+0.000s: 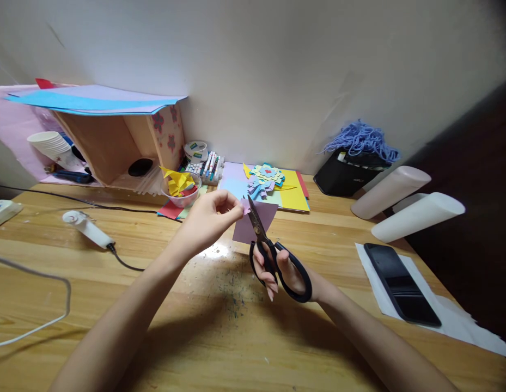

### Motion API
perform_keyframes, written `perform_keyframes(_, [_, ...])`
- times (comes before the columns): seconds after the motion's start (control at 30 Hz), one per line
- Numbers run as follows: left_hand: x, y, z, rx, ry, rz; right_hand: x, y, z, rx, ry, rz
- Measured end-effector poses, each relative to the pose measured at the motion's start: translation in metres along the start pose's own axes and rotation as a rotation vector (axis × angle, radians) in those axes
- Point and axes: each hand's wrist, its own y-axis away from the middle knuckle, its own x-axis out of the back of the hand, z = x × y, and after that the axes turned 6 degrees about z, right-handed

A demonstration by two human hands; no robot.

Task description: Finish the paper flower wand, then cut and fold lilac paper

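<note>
Small purple paper piece (246, 207), pinched between the thumb and fingertips of the left hand (212, 218), above the desk (236, 348) and just left of the blades of the scissors (258, 227). The left hand approaches from the left, with its fingertips toward the blades, and is the nearer of the two hands to the piece. The right hand (279, 269) lies lower and to the right, its fingers curled through the black handle loops, which stand apart. The long axis of the scissors slants from this grip forward and slightly leftward, so that the blade end reaches the piece's right side; whether metal touches paper cannot be told. A larger purple sheet (245, 231) appears behind the blades; the piece's own long axis is too small to judge.
</note>
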Motion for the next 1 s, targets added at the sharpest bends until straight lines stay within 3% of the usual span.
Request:
perform_keyframes(0.7, [0.002,0.001,0.000,-0.090,-0.060,0.040,0.000,0.005,-0.008,-0.022,0.015,-0.053])
perform_keyframes(1.0, [0.006,0.000,0.000,-0.080,-0.056,-0.010,0.000,0.007,-0.011,-0.004,0.073,-0.067])
